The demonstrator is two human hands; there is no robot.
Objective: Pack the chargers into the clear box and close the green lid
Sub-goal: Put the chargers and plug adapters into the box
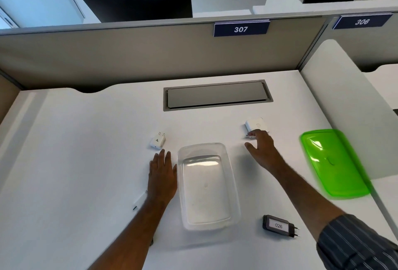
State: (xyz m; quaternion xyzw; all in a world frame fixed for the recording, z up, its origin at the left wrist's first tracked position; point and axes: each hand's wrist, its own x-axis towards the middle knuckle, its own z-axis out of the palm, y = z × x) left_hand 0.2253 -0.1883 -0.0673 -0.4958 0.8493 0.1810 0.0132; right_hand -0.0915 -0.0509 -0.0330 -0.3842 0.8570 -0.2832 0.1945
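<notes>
The clear box (234, 185) sits empty in the middle of the white desk. The green lid (333, 162) lies to its right, near the side panel. A small white charger (157, 140) with two pins lies beyond my left hand (162, 175), which rests flat and open beside the box's left wall. A square white charger (256, 125) lies at the back right; my right hand (261, 149) reaches it with fingers apart, fingertips at its near edge. A black charger (279, 225) labelled 026 lies at the front right. Another white item (140, 200) peeks out under my left wrist.
A grey cable hatch (217, 95) is set into the desk behind the box. A beige partition (129, 54) with sign 307 closes off the back. A white side panel (344, 101) borders the desk on the right.
</notes>
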